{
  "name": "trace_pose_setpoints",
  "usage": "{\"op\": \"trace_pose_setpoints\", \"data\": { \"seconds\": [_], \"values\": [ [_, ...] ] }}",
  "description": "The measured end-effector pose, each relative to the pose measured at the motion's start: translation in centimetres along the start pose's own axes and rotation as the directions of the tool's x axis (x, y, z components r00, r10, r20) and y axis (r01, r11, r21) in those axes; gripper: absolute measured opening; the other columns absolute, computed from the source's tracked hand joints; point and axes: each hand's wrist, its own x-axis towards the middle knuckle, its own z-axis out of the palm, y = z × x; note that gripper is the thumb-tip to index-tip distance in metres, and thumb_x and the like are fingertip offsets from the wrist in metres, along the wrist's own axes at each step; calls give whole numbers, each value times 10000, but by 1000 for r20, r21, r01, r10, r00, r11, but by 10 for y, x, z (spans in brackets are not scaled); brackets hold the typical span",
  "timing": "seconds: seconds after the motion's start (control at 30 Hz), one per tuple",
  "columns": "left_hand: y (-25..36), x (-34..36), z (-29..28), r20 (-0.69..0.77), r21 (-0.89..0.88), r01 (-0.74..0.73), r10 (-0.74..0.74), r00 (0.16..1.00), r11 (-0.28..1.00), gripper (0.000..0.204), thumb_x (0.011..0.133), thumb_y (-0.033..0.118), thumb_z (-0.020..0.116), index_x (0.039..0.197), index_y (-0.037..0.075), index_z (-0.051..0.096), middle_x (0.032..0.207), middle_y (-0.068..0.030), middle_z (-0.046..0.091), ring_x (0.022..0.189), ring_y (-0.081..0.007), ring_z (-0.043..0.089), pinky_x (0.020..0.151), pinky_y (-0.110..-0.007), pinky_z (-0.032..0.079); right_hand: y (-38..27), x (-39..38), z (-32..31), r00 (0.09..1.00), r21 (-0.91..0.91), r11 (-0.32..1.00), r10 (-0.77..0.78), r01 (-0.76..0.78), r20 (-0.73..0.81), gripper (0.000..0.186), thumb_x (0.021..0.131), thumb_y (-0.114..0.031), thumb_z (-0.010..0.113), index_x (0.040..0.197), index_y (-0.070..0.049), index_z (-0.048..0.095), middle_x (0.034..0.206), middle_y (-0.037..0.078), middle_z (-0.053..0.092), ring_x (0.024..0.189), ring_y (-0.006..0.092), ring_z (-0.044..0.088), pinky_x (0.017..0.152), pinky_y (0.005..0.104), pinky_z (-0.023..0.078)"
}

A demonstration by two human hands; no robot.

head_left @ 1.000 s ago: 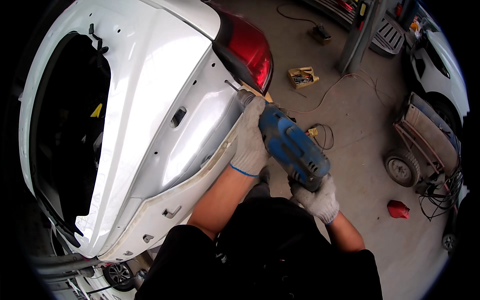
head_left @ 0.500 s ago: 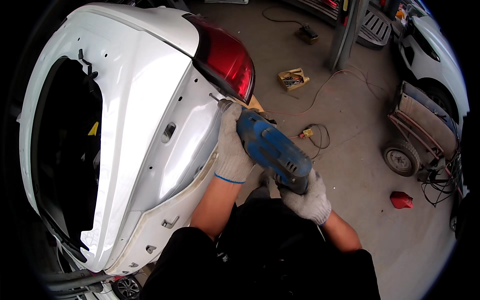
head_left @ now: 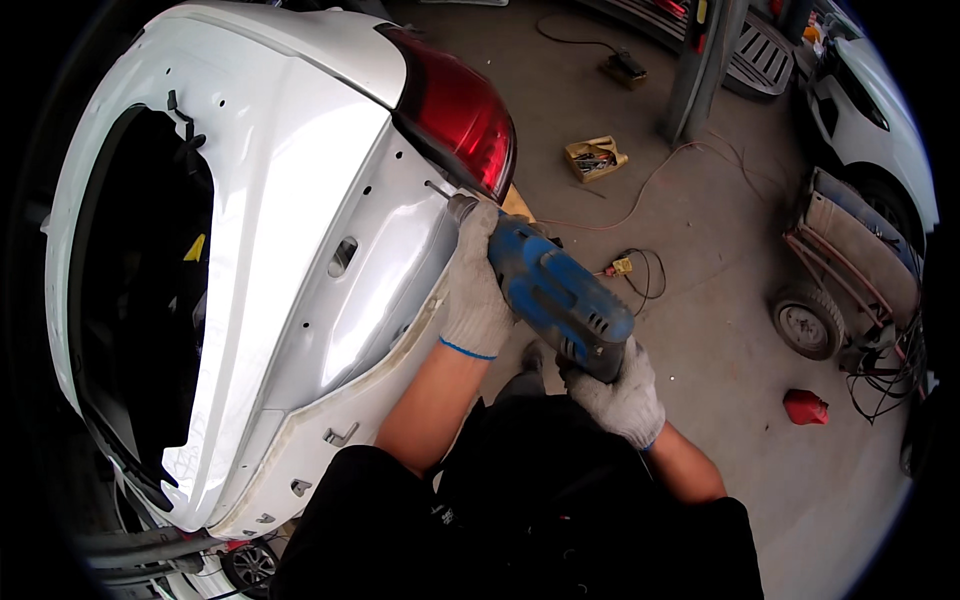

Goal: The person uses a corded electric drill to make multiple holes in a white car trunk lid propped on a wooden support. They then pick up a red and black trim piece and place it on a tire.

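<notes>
White car rear body point(head_left: 300, 230) with red tail lamp point(head_left: 455, 115), blue power drill point(head_left: 555, 295) held against the panel just below the lamp, gloved left hand point(head_left: 478, 285) fingers wrapped round its front, gloved right hand point(head_left: 622, 392) fingers closed on its grip, red can point(head_left: 805, 407) on the concrete floor point(head_left: 720, 250)

A blue, bulky power drill with a dark grip point(head_left: 560, 296) lies just right of the frame's centre, slanting from lower right up to upper left. Its metal chuck and thin bit point(head_left: 440, 190) point at the white, bare sheet-metal rear panel of a car body point(head_left: 330, 240), which fills the left half of the frame. The bit's tip meets that panel just below the red tail light point(head_left: 462, 120), near the upper centre.
</notes>
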Motion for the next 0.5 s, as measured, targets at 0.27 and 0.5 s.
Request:
{"op": "trace_pose_setpoints", "data": {
  "seconds": [0.27,0.5],
  "values": [
    [6,0,-5,8,-7,53,-53,999,999,491,951,502,586,1062,23,579,874,-187,685,770,-308,716,687,-416,634,6,-2,10,999,-49,998,-49,48,-10,591,750,-149,744,1276,-5,514,1033,205,704,937,358,716,846,425,569],
    [11,0,-7,28,-10,79,-79,996,997,443,978,462,526,1039,27,591,894,-197,689,767,-332,719,678,-437,632,11,0,20,994,-98,992,-84,78,-66,614,755,-157,735,1303,-2,504,1057,214,696,977,374,701,848,434,563]
  ]
}}
